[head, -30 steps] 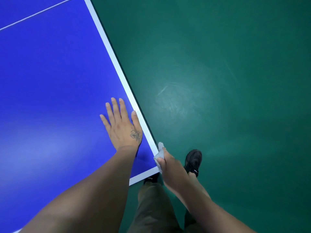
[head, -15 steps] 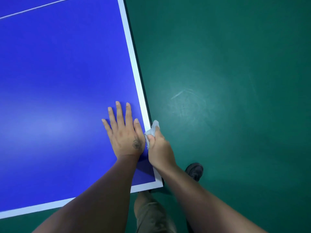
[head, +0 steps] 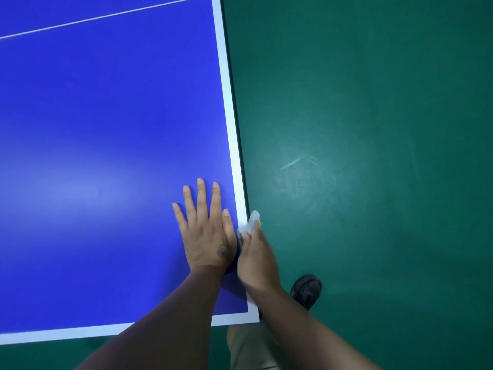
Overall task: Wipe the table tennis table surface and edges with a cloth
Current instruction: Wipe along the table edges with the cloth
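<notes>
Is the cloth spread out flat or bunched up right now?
Bunched up. The cloth is a small white wad pinched in the right hand against the table's white side edge, not laid flat.

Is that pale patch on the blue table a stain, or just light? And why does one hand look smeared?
Head view: the pale patch on the blue table tennis table looks like soft glare from overhead light; the right hand and small white cloth are motion-blurred; the flat left hand is sharp.
</notes>
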The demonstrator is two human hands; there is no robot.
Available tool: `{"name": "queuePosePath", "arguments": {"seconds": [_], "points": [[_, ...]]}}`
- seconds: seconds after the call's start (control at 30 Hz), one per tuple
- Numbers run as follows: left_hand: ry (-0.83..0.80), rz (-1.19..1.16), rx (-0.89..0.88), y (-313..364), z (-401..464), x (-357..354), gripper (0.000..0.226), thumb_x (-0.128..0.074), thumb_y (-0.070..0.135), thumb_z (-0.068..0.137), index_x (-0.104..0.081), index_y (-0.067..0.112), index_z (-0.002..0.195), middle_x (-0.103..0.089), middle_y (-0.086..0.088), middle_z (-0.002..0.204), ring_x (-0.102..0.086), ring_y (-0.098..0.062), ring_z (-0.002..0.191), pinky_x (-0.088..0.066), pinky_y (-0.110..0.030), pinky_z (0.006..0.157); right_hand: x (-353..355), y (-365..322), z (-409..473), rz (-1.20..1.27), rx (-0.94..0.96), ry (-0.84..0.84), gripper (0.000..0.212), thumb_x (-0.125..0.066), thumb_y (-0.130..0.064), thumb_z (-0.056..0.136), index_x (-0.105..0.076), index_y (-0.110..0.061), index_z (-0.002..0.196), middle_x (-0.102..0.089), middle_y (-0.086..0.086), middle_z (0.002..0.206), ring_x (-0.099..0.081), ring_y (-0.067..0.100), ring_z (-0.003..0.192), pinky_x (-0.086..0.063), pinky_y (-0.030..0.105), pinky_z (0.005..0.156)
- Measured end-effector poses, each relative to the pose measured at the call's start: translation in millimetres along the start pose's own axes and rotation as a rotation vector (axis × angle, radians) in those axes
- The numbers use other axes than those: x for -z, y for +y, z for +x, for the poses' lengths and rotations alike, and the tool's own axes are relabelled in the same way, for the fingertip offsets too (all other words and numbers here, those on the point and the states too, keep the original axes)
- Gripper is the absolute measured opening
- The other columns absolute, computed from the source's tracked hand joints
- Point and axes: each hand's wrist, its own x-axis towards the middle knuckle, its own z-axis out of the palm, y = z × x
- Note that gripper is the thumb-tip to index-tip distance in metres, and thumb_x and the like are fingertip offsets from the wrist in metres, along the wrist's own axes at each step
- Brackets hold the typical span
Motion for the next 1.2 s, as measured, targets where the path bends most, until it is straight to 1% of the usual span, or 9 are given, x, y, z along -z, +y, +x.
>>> {"name": "queuePosePath", "arguments": {"seconds": [0.1,0.23,0.4,0.6,0.7,0.93,1.03,1.1,1.2], "points": [[-0.008,0.006,0.001,-2,0,-2,0.063,-0.025,0.036,0.109,-0.029,0.021,0.170,-0.017,-0.010,0.179,-0.012,-0.040,0.165,-0.015,-0.066,0.129,10,-34,33,-0.046,-0.032,-0.043,0.058,-0.033,-0.031,0.116,-0.014,-0.021,0.170,-0.042,0.009,0.165,-0.046,0.029,0.146,-0.038,0.031,0.108],[0.001,-0.011,-0.016,-3,-1,-2,0.062,-0.024,0.036,0.110,-0.026,0.020,0.170,-0.014,-0.009,0.179,-0.010,-0.039,0.165,-0.013,-0.066,0.129,21,-63,61,-0.116,-0.038,-0.102,0.057,-0.031,-0.033,0.116,-0.017,-0.016,0.168,-0.046,0.012,0.162,-0.046,0.031,0.144,-0.038,0.035,0.107],[0.006,-0.031,-0.016,-1,-2,-1,0.062,-0.026,0.035,0.110,-0.028,0.019,0.170,-0.015,-0.009,0.179,-0.008,-0.039,0.166,-0.014,-0.067,0.129,31,-55,36,-0.154,-0.080,-0.164,0.058,-0.030,-0.039,0.115,-0.011,-0.026,0.169,-0.046,0.012,0.161,-0.046,0.032,0.145,-0.036,0.039,0.112],[0.001,-0.048,-0.011,-1,-2,3,0.063,-0.026,0.034,0.109,-0.030,0.019,0.169,-0.017,-0.009,0.179,-0.007,-0.037,0.166,-0.015,-0.066,0.129,26,-36,20,-0.270,-0.031,-0.164,0.062,-0.034,-0.034,0.115,-0.010,-0.016,0.169,-0.049,0.014,0.159,-0.050,0.030,0.142,-0.039,0.034,0.112],[0.007,-0.062,-0.006,-1,-1,1,0.062,-0.026,0.037,0.110,-0.032,0.019,0.169,-0.019,-0.008,0.178,-0.009,-0.037,0.166,-0.016,-0.067,0.128,28,-53,35,-0.274,0.001,-0.203,0.057,-0.038,-0.029,0.112,-0.024,-0.010,0.164,-0.044,0.019,0.159,-0.048,0.037,0.142,-0.041,0.047,0.117],[0.048,-0.074,-0.023,-2,-2,4,0.060,-0.035,0.033,0.108,-0.039,0.017,0.166,-0.023,-0.009,0.177,-0.012,-0.039,0.165,-0.017,-0.068,0.128,38,-134,142,-0.195,-0.038,-0.157,0.044,-0.028,-0.036,0.116,-0.039,-0.010,0.150,-0.058,0.018,0.142,-0.056,0.038,0.132,-0.039,0.038,0.092],[0.034,-0.063,-0.011,-1,1,6,0.061,-0.034,0.033,0.108,-0.040,0.016,0.165,-0.024,-0.009,0.177,-0.013,-0.039,0.165,-0.016,-0.068,0.129,42,-146,158,-0.207,-0.018,-0.170,0.049,-0.027,-0.035,0.116,-0.031,-0.009,0.157,-0.055,0.019,0.146,-0.053,0.038,0.134,-0.037,0.037,0.090],[0.028,-0.069,-0.008,0,0,7,0.060,-0.033,0.033,0.108,-0.040,0.016,0.165,-0.024,-0.009,0.177,-0.014,-0.039,0.165,-0.017,-0.068,0.128,42,-140,151,-0.193,0.003,-0.181,0.052,-0.027,-0.036,0.116,-0.024,-0.011,0.162,-0.054,0.018,0.149,-0.053,0.036,0.134,-0.036,0.036,0.092],[0.031,-0.074,-0.006,1,1,11,0.061,-0.035,0.033,0.107,-0.040,0.016,0.165,-0.026,-0.009,0.176,-0.016,-0.039,0.164,-0.018,-0.069,0.128,39,-125,135,-0.140,-0.006,-0.198,0.057,-0.032,-0.034,0.115,-0.016,-0.016,0.166,-0.043,0.015,0.161,-0.047,0.034,0.143,-0.038,0.039,0.113]]}}
